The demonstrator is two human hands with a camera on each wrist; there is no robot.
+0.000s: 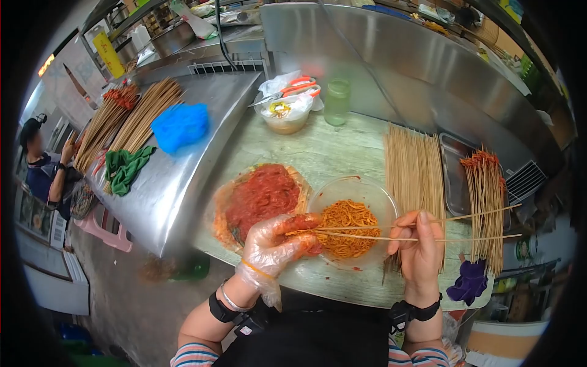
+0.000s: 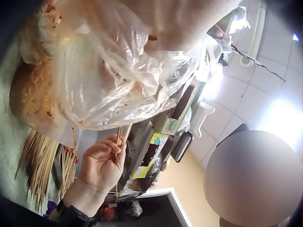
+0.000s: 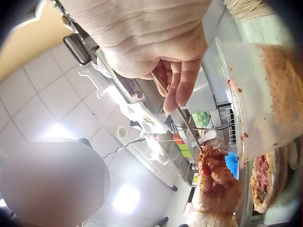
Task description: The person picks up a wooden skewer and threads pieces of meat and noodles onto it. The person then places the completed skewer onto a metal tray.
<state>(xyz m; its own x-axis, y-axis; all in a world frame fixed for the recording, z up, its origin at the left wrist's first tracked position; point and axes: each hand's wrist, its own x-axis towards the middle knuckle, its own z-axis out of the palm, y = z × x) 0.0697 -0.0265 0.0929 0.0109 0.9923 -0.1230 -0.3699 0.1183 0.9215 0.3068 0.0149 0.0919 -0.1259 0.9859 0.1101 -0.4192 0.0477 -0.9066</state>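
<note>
My left hand (image 1: 266, 251) wears a clear plastic glove stained red, with a yellow band at the wrist. Its thumb and fingers pinch the tip ends of two bamboo skewers (image 1: 477, 214) together with some orange-red food. My bare right hand (image 1: 422, 244) holds the skewers further along, thumb against fingers. Below them stands a clear plastic bowl (image 1: 392, 208) of orange shredded strands (image 1: 345, 213). Left of the bowl lies a mound of red, sauce-coated food (image 1: 263, 196) on plastic. In the right wrist view, a skewer (image 3: 189, 127) runs into the gloved left hand (image 3: 215, 189).
Bare skewers (image 1: 413, 171) lie in a bundle right of the bowl. Beyond them are a metal tray (image 1: 455, 183), loaded skewers (image 1: 486, 202) and a purple cloth (image 1: 469, 282). Orange-handled scissors (image 1: 296, 88) rest over a tub beside a green glass (image 1: 337, 101). Another person (image 1: 49, 165) sits at left.
</note>
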